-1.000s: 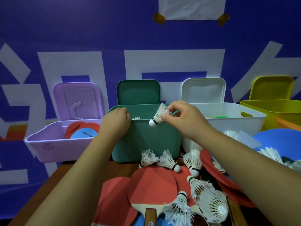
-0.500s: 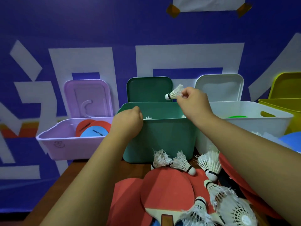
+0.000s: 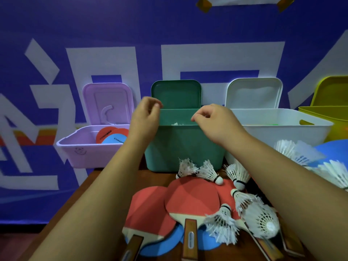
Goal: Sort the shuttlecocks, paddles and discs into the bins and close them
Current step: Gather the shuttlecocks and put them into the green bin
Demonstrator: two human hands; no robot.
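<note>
Hovering over smooth green plastic bin [image 3: 184, 147], left hand [image 3: 146, 113] and right hand [image 3: 212, 119] loosely curled, empty

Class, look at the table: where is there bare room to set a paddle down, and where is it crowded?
Bare table shows in a strip between the green bin and the red paddles, left of the shuttlecocks. Rightward, shuttlecocks and paddles crowd it.

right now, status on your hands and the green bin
Left grip and right grip empty, loosely curled over green bin. Feathers show inside, lid off behind. Shuttlecocks and paddles loose on table.
</note>
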